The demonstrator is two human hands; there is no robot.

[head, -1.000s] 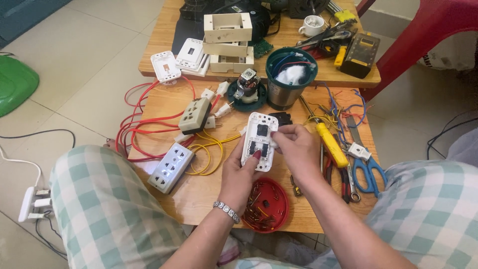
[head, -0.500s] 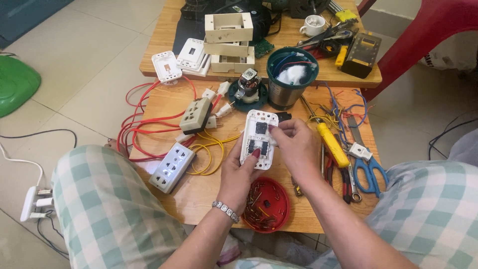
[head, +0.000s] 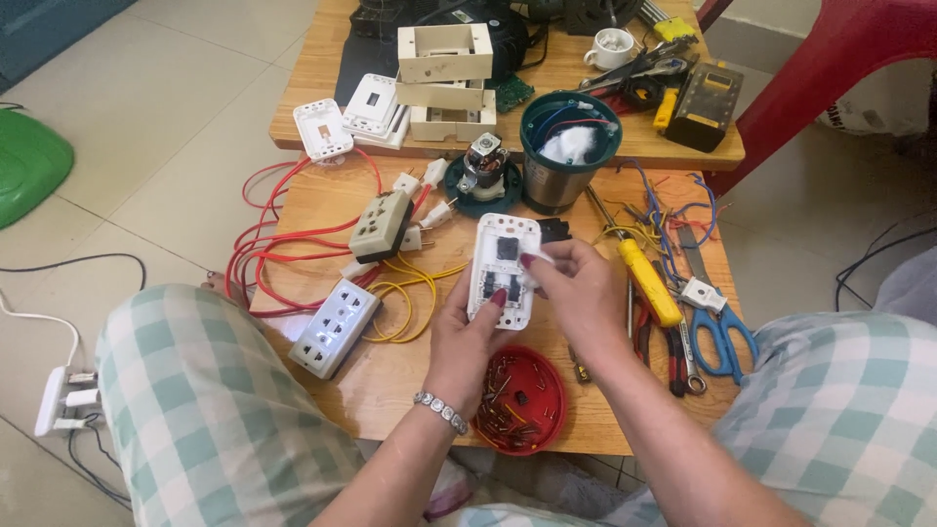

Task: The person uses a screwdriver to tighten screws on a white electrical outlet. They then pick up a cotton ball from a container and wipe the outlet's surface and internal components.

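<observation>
We are holding the white switch plate [head: 503,268] in our left hand [head: 468,332] as before, while our right hand [head: 576,288] keeps pinching a small white piece against its back

Floor [head: 127,107]: pale beige square tiles with thin grout lines, evenly lit by soft daylight, without hard shadows.

Near low wooden surface [head: 410,390]: light brown, visible grain, rectangular, standing on the tiles.

Second wooden surface [head: 312,107]: same light brown wood, set just behind the first, edges nearly touching.

Red plastic chair [head: 839,49]: upper right, beside the far surface, only partly in view.

Green rounded plastic object [head: 29,161]: left edge, resting on the tiles, cut off by the frame.

Dark teal panel [head: 49,24]: upper left corner, kind cannot be told.

White power strip [head: 63,400]: lower left on the floor, with white and black cords trailing across the tiles.
</observation>
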